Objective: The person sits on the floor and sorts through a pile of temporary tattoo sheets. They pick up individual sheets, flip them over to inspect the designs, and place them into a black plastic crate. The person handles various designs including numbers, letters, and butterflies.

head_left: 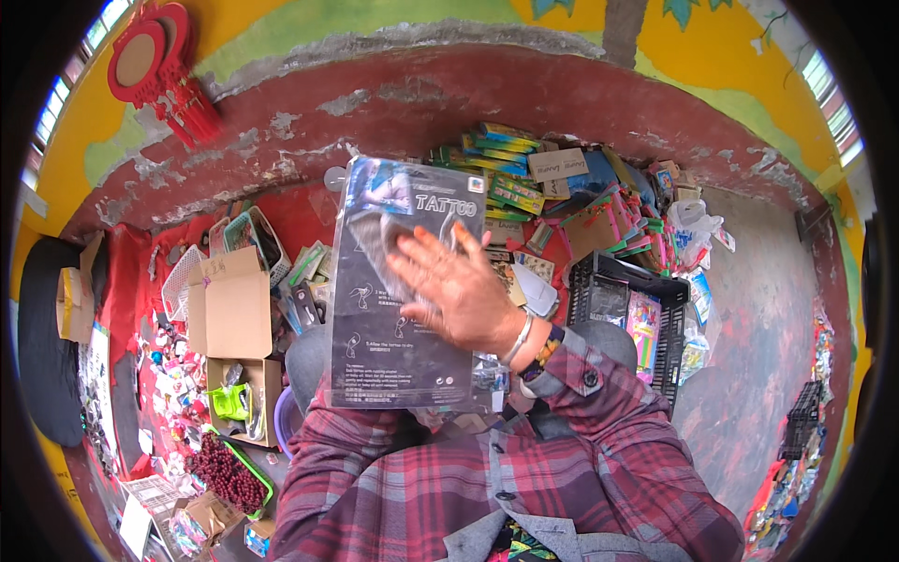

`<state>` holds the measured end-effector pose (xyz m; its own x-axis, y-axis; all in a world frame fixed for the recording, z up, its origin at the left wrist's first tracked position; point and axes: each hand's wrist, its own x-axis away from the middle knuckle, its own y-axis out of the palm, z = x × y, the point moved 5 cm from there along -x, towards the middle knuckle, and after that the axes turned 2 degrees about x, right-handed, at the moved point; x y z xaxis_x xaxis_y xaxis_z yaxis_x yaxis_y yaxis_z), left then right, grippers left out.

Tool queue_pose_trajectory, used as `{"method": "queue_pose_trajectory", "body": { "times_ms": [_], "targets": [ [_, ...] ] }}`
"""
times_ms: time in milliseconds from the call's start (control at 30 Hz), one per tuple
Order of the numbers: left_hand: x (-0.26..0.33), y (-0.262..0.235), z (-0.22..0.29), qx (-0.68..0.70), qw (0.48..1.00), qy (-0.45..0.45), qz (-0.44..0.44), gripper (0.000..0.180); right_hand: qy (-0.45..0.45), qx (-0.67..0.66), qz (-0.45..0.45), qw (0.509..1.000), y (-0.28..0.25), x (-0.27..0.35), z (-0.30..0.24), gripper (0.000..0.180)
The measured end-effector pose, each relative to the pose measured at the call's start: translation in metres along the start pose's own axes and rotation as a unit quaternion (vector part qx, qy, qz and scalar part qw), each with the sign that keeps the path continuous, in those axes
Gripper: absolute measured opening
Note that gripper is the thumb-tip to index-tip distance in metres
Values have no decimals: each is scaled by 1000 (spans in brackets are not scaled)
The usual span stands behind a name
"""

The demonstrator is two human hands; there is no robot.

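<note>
A large dark card in a clear plastic sleeve (403, 365), with white print and small drawings, stands upright over my lap. My right hand (454, 290) lies flat across its upper middle, fingers stretched toward the upper left, with a bracelet and a beaded band at the wrist. Under and beside those fingers is a grey patch (373, 239); I cannot tell whether it is cloth or part of the card. My left sleeve (346, 440) reaches up behind the card's lower edge, and the card hides my left hand.
An open cardboard box (229, 314) and dark red beads in a green tray (225, 476) are on the left. A black crate (667, 361) sits by my right knee. Stacked colourful boxes (510, 155) line the red wall (524, 80) ahead. A purple tub (286, 417) touches my left side.
</note>
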<state>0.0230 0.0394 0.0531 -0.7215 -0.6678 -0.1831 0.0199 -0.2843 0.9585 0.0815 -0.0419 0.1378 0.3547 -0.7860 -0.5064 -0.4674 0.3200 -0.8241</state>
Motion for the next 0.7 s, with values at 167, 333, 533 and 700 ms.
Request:
{"method": "queue_pose_trajectory", "body": {
  "times_ms": [167,333,533,700],
  "targets": [
    [5,5,3,-6,1000,7,9,72,68,70,90,991,-11,-21,43,42],
    [4,-1,10,-13,1000,11,4,72,135,57,158,977,-10,-8,53,42],
    [1,-8,25,-27,999,28,-13,72,70,-59,61,994,9,9,-2,44],
    [-2,-1,17,-24,999,26,-5,72,59,51,126,989,-4,-1,49,39]
  ]
}}
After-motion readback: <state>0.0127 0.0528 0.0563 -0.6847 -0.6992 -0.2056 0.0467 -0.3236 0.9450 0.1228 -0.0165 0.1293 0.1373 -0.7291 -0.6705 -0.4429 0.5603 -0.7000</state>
